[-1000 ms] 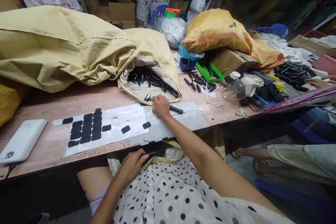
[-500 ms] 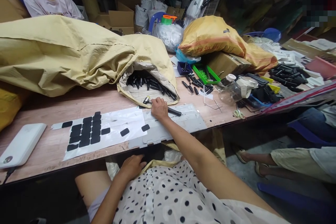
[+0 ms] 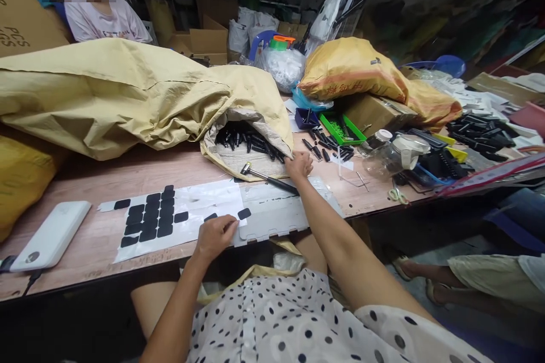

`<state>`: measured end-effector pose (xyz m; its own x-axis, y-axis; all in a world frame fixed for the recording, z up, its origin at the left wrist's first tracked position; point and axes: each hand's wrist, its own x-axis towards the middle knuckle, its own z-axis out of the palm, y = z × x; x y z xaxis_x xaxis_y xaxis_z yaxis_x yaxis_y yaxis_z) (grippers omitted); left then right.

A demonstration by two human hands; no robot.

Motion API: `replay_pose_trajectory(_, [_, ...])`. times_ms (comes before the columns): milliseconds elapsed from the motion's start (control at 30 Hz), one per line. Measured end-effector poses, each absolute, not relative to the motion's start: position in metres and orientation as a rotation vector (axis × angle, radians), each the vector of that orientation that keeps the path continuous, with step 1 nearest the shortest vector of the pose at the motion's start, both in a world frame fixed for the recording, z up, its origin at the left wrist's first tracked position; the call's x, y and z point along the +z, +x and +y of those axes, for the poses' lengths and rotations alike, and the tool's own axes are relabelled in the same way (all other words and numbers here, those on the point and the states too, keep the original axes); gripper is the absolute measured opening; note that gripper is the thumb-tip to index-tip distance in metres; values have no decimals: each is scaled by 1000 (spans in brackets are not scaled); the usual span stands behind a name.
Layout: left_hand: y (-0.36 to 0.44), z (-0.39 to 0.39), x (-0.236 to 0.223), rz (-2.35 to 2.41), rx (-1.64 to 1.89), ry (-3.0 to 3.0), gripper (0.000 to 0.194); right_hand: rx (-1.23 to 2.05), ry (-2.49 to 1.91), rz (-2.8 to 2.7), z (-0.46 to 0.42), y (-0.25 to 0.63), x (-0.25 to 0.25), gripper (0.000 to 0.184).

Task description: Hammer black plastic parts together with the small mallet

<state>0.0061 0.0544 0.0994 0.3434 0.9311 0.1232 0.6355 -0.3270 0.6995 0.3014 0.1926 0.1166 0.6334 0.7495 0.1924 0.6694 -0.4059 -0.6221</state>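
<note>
My right hand (image 3: 299, 165) is at the lower right rim of a beige sack (image 3: 251, 82), its fingers closed on the edge. Inside the sack's mouth lies a heap of black plastic parts (image 3: 244, 139). Below that hand a small hammer (image 3: 276, 182) with a yellow-tipped head and black handle rests on a grey board (image 3: 272, 212). My left hand (image 3: 216, 236) is over the near edge of a white sheet (image 3: 193, 198), thumb and fingertips pinched together; what they hold, if anything, I cannot make out. Rounded black pads (image 3: 151, 212) sit on the sheet, and one black pad (image 3: 244, 214) is beside my left fingertips.
A white power bank (image 3: 53, 235) with cables lies at left. Rightward are a green tray (image 3: 343, 129), loose black parts (image 3: 326, 147), a clear jug (image 3: 387, 156) and scissors (image 3: 399, 197). An orange sack (image 3: 353, 71) rests behind. A person (image 3: 106, 20) is across the table.
My right hand has let go of the hammer and moved right to the sack's rim. My left hand has risen from my lap to the white sheet. The view has shifted slightly.
</note>
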Motion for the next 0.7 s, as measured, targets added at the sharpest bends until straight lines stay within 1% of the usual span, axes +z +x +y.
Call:
replay_pose_trajectory(33, [6,61,96,1427,712,2061,22,242,-2189,-1069,197,308,120,20])
replay_pose_trajectory(67, [6,66,92,1472,709,2058,21,277,-2189,-1060,201,312,124,16])
replay_pose_trajectory(167, [8,72,85,1510,718,2067,20,266,-2109,-1088,208,314,137,27])
replay_pose_trajectory(300, [8,68,84,1497,744,2055,20,221,-1832,-1137,206,293,147,41])
replay_pose_trajectory(367, [7,67,84,1484,733,2044,21,271,-1683,-1219,201,278,147,46])
replay_pose_trajectory(433, [6,68,85,1484,726,2034,21,345,-1547,-1372,197,266,147,45])
replay_pose_trajectory(533, [5,69,85,1486,743,2024,21,298,-1644,-1405,199,265,150,46])
replay_pose_trajectory(633, [5,69,84,1455,769,2017,22,11,-1888,-1282,203,279,149,32])
replay_pose_trajectory(667, [5,68,83,1450,774,2016,22,-42,-1962,-1247,204,285,147,38])
replay_pose_trajectory(700, [6,68,83,1451,776,2015,22,-53,-2035,-1222,205,291,144,50])
